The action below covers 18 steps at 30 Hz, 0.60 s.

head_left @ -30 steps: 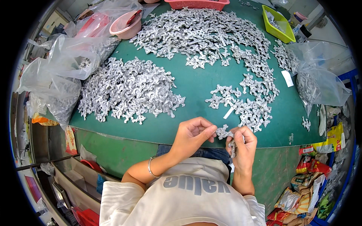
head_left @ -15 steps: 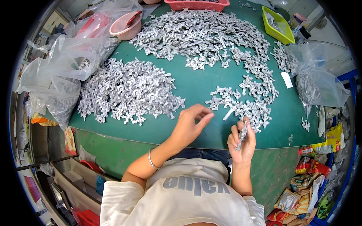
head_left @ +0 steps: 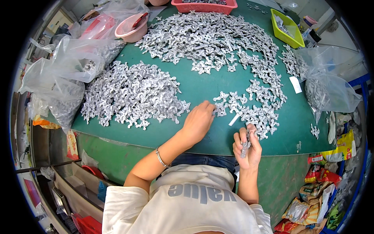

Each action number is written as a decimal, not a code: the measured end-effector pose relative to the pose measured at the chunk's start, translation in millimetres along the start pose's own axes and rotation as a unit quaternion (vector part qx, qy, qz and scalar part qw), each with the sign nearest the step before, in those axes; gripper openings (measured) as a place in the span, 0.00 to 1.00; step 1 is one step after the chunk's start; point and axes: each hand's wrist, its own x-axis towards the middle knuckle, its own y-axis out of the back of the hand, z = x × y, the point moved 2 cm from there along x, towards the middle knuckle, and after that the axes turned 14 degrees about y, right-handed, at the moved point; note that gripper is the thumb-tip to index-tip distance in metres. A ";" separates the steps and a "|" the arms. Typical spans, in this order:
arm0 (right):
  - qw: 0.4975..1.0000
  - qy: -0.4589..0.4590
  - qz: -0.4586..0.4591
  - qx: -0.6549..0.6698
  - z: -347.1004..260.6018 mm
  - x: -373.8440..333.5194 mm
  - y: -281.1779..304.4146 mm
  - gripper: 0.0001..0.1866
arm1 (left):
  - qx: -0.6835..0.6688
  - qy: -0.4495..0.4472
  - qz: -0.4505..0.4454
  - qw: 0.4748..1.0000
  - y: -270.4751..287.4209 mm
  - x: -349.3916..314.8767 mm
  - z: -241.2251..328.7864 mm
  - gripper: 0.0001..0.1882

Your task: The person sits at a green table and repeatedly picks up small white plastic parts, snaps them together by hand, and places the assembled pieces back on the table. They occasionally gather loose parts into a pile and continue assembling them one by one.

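Note:
My right hand (head_left: 249,150) is raised over the table's near edge. Its fingers are closed around silver metal parts (head_left: 246,146) with rounded, lobed ends; how many is hidden. My left hand (head_left: 198,121), with a bangle on its wrist, reaches forward with bent fingers pressed together. Those fingertips meet a silver part at the left edge of a loose group of metal parts (head_left: 255,111); the grip itself is partly hidden. Between the hands and that group lies a short white stick-like piece (head_left: 234,119). A dense heap of like parts (head_left: 132,93) spreads to the left.
A larger heap (head_left: 210,35) covers the far side of the green table (head_left: 202,84). Around it stand a pink bowl (head_left: 132,33), a red basket (head_left: 204,7) and a yellow-green tray (head_left: 288,33). Plastic bags of parts (head_left: 64,101) flank the left side; another bag (head_left: 321,91) sits right.
My left hand has moved slightly forward and right to the loose parts, and its fingers have closed there. My right hand has shifted a little left, still holding its parts.

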 end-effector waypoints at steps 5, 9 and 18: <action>0.999 0.024 0.040 -0.018 6.5 0.8 2.5 0.10 | -0.058 0.006 0.048 0.997 6.2 1.0 2.2 0.06; 0.993 0.026 0.045 -0.105 4.4 1.1 4.3 0.08 | -0.385 0.184 -0.042 0.903 16.2 -3.2 0.9 0.08; 0.924 0.135 -0.039 -0.355 -1.6 -5.7 -25.9 0.14 | -0.613 0.252 -0.225 0.714 29.4 -41.1 26.7 0.09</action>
